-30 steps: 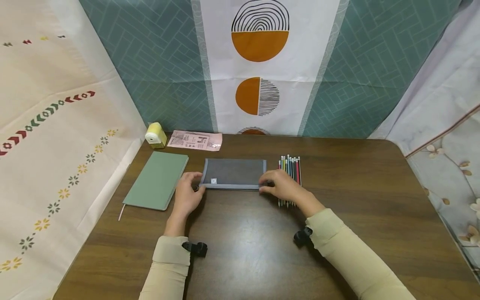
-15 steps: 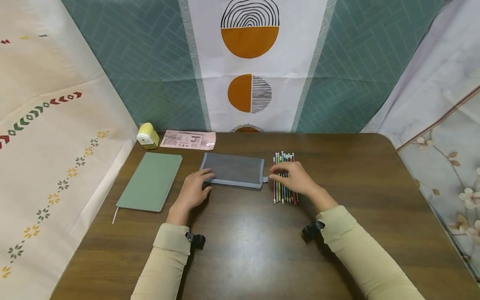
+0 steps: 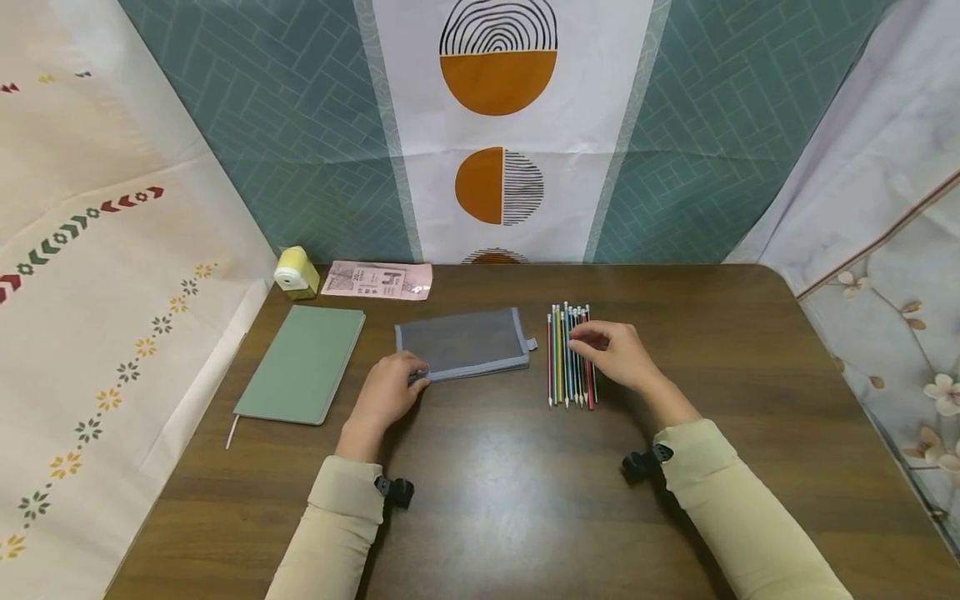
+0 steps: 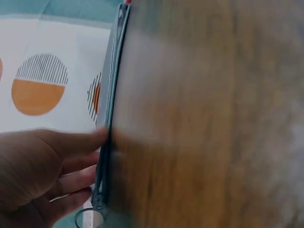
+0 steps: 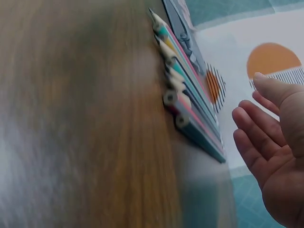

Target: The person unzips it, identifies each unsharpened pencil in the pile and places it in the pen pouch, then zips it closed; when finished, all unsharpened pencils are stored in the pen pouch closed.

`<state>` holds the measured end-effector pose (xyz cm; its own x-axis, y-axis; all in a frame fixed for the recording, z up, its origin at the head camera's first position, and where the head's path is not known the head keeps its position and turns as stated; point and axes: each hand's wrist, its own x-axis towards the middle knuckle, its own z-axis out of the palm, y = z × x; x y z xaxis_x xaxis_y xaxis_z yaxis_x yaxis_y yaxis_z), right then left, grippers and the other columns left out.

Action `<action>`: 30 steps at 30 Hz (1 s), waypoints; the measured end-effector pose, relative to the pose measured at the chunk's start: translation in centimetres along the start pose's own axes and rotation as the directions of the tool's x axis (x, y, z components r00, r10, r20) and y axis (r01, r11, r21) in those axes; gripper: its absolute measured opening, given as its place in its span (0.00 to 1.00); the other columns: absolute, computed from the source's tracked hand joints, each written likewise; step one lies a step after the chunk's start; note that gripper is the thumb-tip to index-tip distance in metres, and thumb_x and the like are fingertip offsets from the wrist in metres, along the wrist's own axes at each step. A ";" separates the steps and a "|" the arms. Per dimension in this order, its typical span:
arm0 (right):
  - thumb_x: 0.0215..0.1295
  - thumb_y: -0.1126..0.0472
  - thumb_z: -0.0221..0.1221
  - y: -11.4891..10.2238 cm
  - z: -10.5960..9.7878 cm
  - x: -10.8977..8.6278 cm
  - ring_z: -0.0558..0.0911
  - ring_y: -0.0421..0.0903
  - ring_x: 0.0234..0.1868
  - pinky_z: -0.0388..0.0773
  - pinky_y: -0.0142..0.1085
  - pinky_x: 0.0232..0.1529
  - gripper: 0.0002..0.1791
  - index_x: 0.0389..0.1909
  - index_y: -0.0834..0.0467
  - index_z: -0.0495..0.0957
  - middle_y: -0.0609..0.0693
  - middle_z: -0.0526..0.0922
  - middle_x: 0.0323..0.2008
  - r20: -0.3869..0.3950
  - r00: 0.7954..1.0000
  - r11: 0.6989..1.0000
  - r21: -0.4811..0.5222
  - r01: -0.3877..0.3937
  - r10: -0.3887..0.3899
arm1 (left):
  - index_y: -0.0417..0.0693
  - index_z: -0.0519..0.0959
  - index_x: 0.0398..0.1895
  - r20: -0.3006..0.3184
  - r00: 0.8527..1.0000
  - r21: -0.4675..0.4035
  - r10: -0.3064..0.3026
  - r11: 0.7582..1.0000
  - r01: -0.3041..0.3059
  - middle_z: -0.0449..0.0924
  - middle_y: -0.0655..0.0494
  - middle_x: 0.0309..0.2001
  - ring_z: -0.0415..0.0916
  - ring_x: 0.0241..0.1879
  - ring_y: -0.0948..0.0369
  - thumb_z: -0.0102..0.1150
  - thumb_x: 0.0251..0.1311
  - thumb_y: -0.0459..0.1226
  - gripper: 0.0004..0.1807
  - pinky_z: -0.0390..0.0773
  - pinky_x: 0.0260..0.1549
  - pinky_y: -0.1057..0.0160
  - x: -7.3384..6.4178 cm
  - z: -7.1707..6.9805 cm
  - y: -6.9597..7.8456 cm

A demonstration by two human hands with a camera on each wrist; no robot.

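Observation:
A flat grey zip pouch (image 3: pixel 465 342) with blue-grey edging lies slightly tilted in the middle of the table. My left hand (image 3: pixel 387 387) pinches its near left corner. In the left wrist view the thumb presses the pouch's zipped edge (image 4: pixel 113 80) with fingers behind it, and a ring hangs at its lower end. Just right of the pouch lies a row of pencils (image 3: pixel 559 358) with white erasers at the far end. My right hand (image 3: pixel 617 354) hovers at the row's right side, holding nothing. The right wrist view shows its fingers loosely bent, apart from the pencils (image 5: pixel 190 90).
A green notebook (image 3: pixel 303 364) with a ribbon lies left of the pouch. At the back left stand a yellow-and-white sharpener-like block (image 3: pixel 297 273) and a pink printed wrapper (image 3: pixel 377 280). Fabric-covered walls enclose the wooden table (image 3: pixel 495 500) at the back and sides.
The pouch has been turned over, its small tab now at the right and its white label out of sight. My right hand has let go of it and moved right, over the pencils.

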<state>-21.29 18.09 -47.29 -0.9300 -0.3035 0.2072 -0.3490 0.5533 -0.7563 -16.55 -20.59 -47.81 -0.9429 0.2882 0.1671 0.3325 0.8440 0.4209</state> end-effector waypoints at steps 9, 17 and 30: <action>0.67 0.58 0.67 2.0 -1.3 -0.8 0.86 0.49 0.39 0.78 0.26 0.38 0.12 0.44 0.62 0.86 0.56 0.88 0.41 -0.093 0.994 0.998 -0.007 -0.060 0.059 | 0.48 0.89 0.40 0.081 0.997 0.120 -0.015 0.993 0.005 0.84 0.53 0.43 0.84 0.39 0.49 0.75 0.55 0.45 0.14 0.82 0.38 0.46 -0.5 0.0 1.6; 0.69 0.54 0.65 3.6 -1.4 -1.1 0.83 0.48 0.40 0.77 0.34 0.39 0.15 0.46 0.62 0.85 0.57 0.88 0.42 -0.089 0.982 0.986 -0.019 -0.168 0.166 | 0.48 0.91 0.34 0.037 0.997 0.070 0.065 0.995 -0.068 0.86 0.56 0.34 0.84 0.35 0.53 0.71 0.58 0.38 0.04 0.83 0.36 0.49 -0.2 0.5 2.3; 0.66 0.58 0.68 3.6 -0.9 -0.7 0.83 0.50 0.38 0.78 0.36 0.38 0.14 0.46 0.64 0.84 0.58 0.88 0.40 -0.085 0.970 0.972 -0.042 -0.233 0.229 | 0.50 0.81 0.21 -0.006 0.999 -0.134 -0.047 0.990 0.046 0.74 0.63 0.19 0.68 0.20 0.63 0.59 0.54 0.32 0.07 0.70 0.23 0.63 0.2 3.0 3.9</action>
<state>-22.02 20.98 -49.65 -0.9915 -0.1021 0.0806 -0.1275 0.6409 -0.7569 -15.48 -15.92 -48.82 -0.9574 0.2453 0.1526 0.2886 0.7880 0.5439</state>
